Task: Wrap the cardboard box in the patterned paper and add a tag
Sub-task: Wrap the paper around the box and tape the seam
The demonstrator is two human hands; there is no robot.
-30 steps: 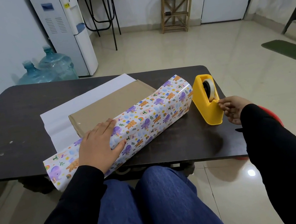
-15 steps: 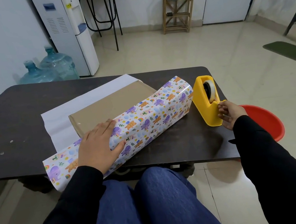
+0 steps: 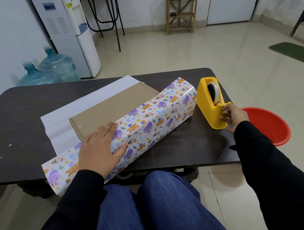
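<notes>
While left hand (image 3: pixel 100 148) lies flat, fingers straight, on patterned paper (image 3: pixel 148 121) folded over cardboard box (image 3: pixel 110 109), right hand (image 3: pixel 233 114), at 3 o'clock, pinches tape end (image 3: pixel 223 105) at yellow dispenser (image 3: pixel 210 105).

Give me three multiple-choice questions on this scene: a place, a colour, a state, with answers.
1. Where does the yellow plastic tape dispenser stand? A on the dark table, at its right end; B on the floor; C on the wooden shelf.
2. The round plastic basin beside the table is: A blue; B red; C green.
3. The left hand is: A flat on the patterned wrapping paper; B gripping scissors; C off the table.
Answers: A, it sits by the table's right edge; B, its rim is red; A, straight fingers press the paper.
</notes>
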